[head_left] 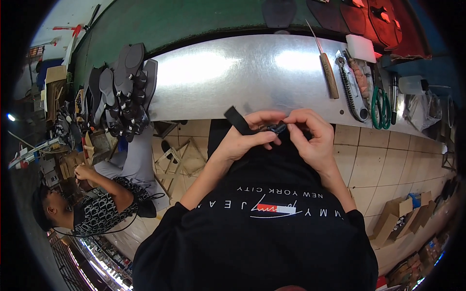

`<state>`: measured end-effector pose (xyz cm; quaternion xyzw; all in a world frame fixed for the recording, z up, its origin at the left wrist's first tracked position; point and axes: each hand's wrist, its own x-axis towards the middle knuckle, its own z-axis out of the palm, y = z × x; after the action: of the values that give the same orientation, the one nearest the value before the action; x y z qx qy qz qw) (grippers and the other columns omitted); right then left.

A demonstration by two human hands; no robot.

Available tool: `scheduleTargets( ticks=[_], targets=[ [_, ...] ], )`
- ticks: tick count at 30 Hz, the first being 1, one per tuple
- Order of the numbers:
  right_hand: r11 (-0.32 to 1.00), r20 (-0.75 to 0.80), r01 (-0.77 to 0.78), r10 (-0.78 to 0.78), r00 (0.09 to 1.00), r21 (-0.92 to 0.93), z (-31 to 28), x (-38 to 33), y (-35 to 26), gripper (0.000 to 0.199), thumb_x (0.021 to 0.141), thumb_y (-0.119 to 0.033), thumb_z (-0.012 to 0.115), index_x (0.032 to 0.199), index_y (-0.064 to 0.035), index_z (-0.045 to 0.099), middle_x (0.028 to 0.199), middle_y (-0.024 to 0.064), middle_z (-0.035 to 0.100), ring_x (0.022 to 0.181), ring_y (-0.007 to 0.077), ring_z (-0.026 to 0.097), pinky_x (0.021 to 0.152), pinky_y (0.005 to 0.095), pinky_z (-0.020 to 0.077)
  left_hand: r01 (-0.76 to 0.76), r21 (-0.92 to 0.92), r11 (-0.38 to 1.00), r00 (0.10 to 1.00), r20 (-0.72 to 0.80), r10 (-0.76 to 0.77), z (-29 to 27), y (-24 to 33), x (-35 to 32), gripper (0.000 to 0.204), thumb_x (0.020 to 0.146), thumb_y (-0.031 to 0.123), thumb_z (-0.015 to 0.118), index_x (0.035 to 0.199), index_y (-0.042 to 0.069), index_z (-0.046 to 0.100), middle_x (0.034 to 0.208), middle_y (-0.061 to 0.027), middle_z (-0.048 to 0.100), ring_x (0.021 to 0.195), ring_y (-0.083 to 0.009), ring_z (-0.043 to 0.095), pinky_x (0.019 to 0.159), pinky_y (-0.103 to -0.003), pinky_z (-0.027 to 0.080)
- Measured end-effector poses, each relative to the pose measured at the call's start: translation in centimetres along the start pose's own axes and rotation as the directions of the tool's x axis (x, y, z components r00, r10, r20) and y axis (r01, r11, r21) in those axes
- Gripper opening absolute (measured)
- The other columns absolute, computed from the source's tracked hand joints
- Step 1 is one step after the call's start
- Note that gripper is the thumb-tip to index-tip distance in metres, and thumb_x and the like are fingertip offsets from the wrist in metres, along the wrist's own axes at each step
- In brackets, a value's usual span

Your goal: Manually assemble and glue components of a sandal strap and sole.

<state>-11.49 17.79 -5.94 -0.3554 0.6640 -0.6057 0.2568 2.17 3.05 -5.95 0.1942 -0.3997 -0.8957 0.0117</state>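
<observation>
Both hands work a black strap point(241, 121): left hand point(247, 138) pinches it, right hand point(310, 133) fingers pinch what may be its buckle point(277, 128); seating it needs fine pressure.

Awl point(328, 72), green scissors point(381, 107), stacked soles point(124, 92)

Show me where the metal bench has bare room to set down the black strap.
The metal bench lies bare between the pile of shoe soles at its left end and the wooden-handled awl. Right of the awl it is crowded: utility knife, green-handled scissors, white block.
</observation>
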Motion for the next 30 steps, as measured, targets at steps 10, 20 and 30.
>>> scheduleTargets(
  ticks=[10,20,30],
  targets=[
    [0.992,-0.047,0.11,-0.113,0.992,-0.057,0.5,0.0,-1.2,0.018,0.074,0.006,0.068,0.091,-0.0004,0.064,0.091,0.0094,0.061,0.073,0.0166,0.063,0.064,0.0253,0.051,0.084,0.017,0.996,0.992,-0.099,-0.082,0.2,0.0,0.0,0.043,0.085,0.009,0.067,0.125,0.001,0.054,0.115,-0.0105,0.061,0.093,-0.0195,0.066,0.08,-0.026,0.053],
    [0.995,0.141,0.073,-0.063,0.988,-0.064,0.0,0.2,-0.7,0.015,0.071,0.007,0.069,0.082,0.001,0.06,0.083,0.0078,0.061,0.072,0.0176,0.059,0.064,0.0267,0.0462,0.068,0.143,0.987,0.993,-0.102,-0.054,-0.6,-0.3,-0.1,0.038,0.074,0.003,0.076,0.11,0.0,0.063,0.105,-0.0079,0.065,0.093,-0.013,0.062,0.085,-0.026,0.05],
    [0.985,0.148,0.17,-0.162,0.976,-0.042,0.0,0.5,-0.3,0.013,0.069,0.005,0.069,0.078,-0.0007,0.062,0.078,0.0091,0.062,0.068,0.0216,0.061,0.06,0.0284,0.0474,0.065,0.104,0.992,0.995,-0.083,-0.057,0.2,0.0,0.1,0.049,0.071,0.002,0.077,0.118,-0.002,0.062,0.114,-0.0099,0.062,0.105,-0.0169,0.058,0.093,-0.028,0.045]
  ],
)
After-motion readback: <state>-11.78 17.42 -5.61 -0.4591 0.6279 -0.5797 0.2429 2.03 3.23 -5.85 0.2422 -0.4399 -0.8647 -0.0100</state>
